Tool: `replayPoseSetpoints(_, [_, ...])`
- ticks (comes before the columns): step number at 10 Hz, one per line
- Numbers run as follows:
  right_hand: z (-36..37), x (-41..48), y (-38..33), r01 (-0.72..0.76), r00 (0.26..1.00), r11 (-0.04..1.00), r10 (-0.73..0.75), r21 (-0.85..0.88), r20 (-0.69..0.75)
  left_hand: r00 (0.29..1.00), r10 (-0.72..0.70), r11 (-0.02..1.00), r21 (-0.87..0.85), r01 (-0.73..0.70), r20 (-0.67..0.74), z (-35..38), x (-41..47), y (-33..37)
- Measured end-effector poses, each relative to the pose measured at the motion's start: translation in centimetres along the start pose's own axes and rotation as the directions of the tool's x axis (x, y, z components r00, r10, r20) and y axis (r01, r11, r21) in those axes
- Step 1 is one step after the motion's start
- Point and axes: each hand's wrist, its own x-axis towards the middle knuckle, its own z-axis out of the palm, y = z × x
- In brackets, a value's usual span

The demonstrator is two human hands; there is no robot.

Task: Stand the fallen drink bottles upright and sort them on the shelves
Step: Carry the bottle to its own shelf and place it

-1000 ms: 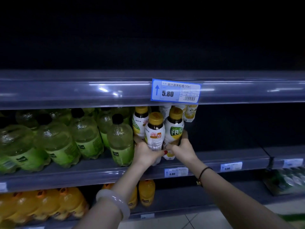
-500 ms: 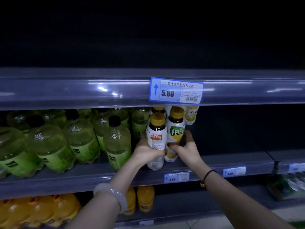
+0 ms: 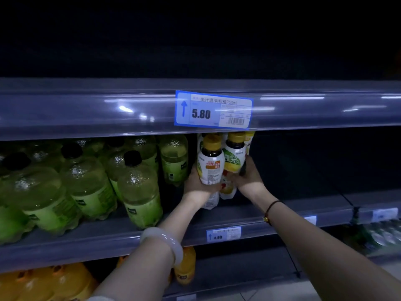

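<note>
The left hand (image 3: 199,185) is wrapped round one yellow-capped bottle (image 3: 210,166) and the right hand (image 3: 247,179) round a second bottle (image 3: 234,161). Both are upright and touching, near the middle shelf (image 3: 282,222) front edge. At least six green bottles (image 3: 138,192) crowd the left, and dark open shelf lies to the right.

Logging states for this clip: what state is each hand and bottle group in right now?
left hand: grips the orange-label bottle.
right hand: grips the green-label bottle.
orange-label bottle: upright, capped.
green-label bottle: upright, capped.
pale green bottles: standing, capped.
</note>
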Motion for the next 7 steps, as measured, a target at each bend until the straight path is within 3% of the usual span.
replayPoseSetpoints(1, [-0.5, -0.4, 0.3, -0.02, 0.999, 1.0, 0.021, 0.009, -0.038, 0.999, 0.032, 0.999, 0.018, -0.033, 0.001, -0.1, 0.6, -0.4])
replayPoseSetpoints(3, [-2.3, -1.2, 1.2, -0.04, 0.997, 0.999, 0.041, -0.021, 0.063, 0.999, 0.02, 0.998, 0.058, -0.022, 0.025, 0.1, 1.5, -0.8])
replayPoseSetpoints(5, [-2.0, -1.8, 1.0, -0.091, 0.995, 0.994, 0.093, -0.052, 0.041, 0.99, -0.107, 0.985, 0.145, 0.094, 0.087, 0.0, 0.5, -1.4])
replayPoseSetpoints(6, [-1.9, -2.7, -0.4, -0.083, 0.994, 0.979, 0.068, -0.184, -0.089, 0.989, -0.144, 0.933, 0.328, 0.146, -0.029, -0.6, -1.3, 0.8])
replayPoseSetpoints(7, [-1.6, -4.0, -2.8, -0.049, 0.979, 0.895, -0.045, -0.443, -0.198, 0.998, 0.017, 0.845, 0.535, 0.02, -0.063, -1.6, -4.7, 4.7])
